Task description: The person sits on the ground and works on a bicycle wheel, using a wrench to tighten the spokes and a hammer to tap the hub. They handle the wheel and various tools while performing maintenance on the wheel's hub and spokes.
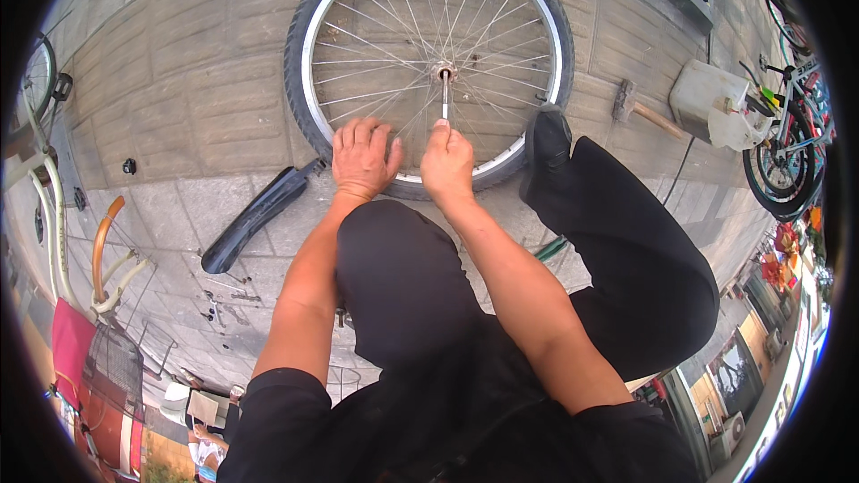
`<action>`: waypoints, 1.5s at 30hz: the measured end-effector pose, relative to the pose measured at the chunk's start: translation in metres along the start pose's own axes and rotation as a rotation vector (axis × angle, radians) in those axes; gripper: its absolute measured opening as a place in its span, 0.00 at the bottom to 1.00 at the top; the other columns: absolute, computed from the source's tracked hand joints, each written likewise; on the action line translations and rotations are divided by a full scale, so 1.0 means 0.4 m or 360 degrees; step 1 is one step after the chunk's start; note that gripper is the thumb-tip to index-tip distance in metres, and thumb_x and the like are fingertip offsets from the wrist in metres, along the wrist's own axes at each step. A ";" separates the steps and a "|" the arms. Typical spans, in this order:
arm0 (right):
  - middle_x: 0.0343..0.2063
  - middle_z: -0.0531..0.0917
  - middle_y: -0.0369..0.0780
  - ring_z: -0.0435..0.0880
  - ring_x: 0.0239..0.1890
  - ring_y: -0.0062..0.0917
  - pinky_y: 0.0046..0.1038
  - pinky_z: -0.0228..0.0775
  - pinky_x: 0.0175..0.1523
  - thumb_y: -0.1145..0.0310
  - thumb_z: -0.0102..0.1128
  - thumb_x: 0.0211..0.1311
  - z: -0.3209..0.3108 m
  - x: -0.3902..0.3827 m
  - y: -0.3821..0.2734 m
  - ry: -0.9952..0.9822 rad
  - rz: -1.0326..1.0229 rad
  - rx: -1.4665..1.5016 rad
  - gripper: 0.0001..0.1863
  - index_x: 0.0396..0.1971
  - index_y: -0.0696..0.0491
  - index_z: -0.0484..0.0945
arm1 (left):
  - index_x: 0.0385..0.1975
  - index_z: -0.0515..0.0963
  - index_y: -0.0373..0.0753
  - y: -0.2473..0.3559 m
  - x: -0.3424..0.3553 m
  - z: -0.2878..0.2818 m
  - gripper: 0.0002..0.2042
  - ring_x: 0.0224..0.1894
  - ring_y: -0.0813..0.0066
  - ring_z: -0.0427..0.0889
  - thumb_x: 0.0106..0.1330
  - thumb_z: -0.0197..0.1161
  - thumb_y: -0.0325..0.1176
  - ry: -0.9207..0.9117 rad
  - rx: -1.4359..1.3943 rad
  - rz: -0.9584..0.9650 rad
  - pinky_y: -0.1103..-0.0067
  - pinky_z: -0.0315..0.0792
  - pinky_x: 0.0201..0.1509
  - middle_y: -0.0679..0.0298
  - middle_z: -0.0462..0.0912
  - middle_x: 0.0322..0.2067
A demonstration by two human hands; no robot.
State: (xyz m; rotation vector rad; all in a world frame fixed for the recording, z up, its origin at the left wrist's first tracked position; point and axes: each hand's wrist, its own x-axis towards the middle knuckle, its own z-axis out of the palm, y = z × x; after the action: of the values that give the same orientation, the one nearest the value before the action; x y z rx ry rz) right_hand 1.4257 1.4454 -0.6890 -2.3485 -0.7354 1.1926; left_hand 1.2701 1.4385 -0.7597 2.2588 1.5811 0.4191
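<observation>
A bicycle wheel [297,63] with a black tyre and silver rim lies flat on the paving in front of me. My left hand [363,157] rests on its near left rim, fingers stretched out and holding nothing. In my right hand [447,161] is a slim tool with a metal shaft [446,98], gripped in a closed fist with the thumb along it. The shaft runs up to the hub [443,70] at the wheel's centre. Its handle is hidden in my fist, so the tool's exact kind cannot be told.
A black mudguard [255,219] lies left of my hands, small parts [213,309] nearer. Right of the wheel are a hammer [640,107], a pale container [705,98] and parked bicycles [792,148]. My shoe [547,148] touches the tyre. A bicycle [58,215] stands left.
</observation>
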 end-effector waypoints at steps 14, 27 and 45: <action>0.32 0.85 0.60 0.85 0.39 0.61 0.53 0.74 0.48 0.49 0.44 0.83 -0.100 0.015 -0.048 -0.0280 0.0058 -0.0203 0.31 0.35 0.63 0.81 | 0.47 0.84 0.41 0.001 0.040 -0.071 0.14 0.61 0.53 0.74 0.66 0.69 0.41 -0.0166 -0.0053 -0.0044 0.56 0.64 0.68 0.58 0.80 0.50; 0.36 0.85 0.62 0.84 0.45 0.61 0.52 0.74 0.52 0.50 0.43 0.83 -0.104 0.055 -0.057 -0.0297 0.0150 -0.0225 0.31 0.35 0.65 0.82 | 0.46 0.86 0.40 0.036 0.072 -0.047 0.13 0.61 0.53 0.74 0.66 0.70 0.39 -0.0172 -0.0059 -0.0075 0.57 0.66 0.68 0.59 0.81 0.50; 0.36 0.85 0.63 0.84 0.43 0.63 0.54 0.74 0.51 0.51 0.44 0.82 -0.071 0.006 -0.073 -0.0227 0.0200 -0.0167 0.30 0.35 0.64 0.83 | 0.45 0.86 0.41 0.014 0.048 -0.083 0.13 0.60 0.52 0.75 0.64 0.71 0.38 -0.0184 -0.0079 -0.0047 0.57 0.66 0.67 0.59 0.81 0.50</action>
State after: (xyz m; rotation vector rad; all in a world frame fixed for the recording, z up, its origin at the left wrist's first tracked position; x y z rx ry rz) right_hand 1.4425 1.4665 -0.6582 -2.4458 -0.7217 1.4190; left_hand 1.2671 1.4586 -0.7269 2.1789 1.5269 0.3104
